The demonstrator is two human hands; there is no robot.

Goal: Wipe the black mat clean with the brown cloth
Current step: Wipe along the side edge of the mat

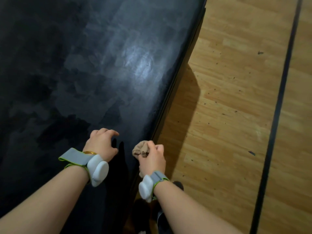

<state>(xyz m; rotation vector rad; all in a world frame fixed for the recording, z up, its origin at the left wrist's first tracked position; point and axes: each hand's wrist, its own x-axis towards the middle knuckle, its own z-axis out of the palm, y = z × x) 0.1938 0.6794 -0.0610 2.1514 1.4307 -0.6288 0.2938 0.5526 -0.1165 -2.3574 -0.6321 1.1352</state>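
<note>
— Cloth?
— Bunched in the right hand (154,157), fingers curled tight around the cloth (140,150), at the near right edge of the mat (94,65).
— Left hand (102,143)?
— Fingers loosely bent, holding nothing, over the mat. Mat surface streaked grey.

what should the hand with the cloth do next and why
Probably carry the brown cloth, bunched in the right hand, leftward and press it onto the black mat. It sits at the mat's near edge, and hazy smears cover the surface beyond. The left hand holds nothing.
</note>
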